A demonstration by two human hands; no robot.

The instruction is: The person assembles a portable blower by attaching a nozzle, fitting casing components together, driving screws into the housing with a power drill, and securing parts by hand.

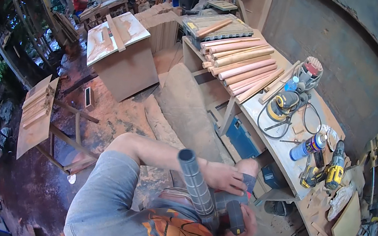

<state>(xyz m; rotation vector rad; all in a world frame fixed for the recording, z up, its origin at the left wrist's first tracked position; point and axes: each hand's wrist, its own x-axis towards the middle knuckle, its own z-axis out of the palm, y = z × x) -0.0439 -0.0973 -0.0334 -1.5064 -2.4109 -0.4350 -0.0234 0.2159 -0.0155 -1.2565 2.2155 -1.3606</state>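
My left hand [225, 177] lies over the dark cloth at my right knee [247, 167], its fingers loosely stretched and nothing seen in them. A dark grey ribbed tube [197, 187] with an open round end rises in front of my shirt and crosses my left forearm. My right hand [246, 227] is closed round a dark block-shaped piece [235, 217] with a small yellow mark. That piece sits just right of the tube's lower end; whether the two are joined cannot be made out.
To the right, a workbench [260, 111] carries round wooden rods [244, 65], a yellow-black sander [282, 104], a spray can [308, 147] and a yellow drill [335, 170]. A box-like cabinet [125, 70] stands ahead. Boards lie on a stand [37, 113] at left. Two people work far off.
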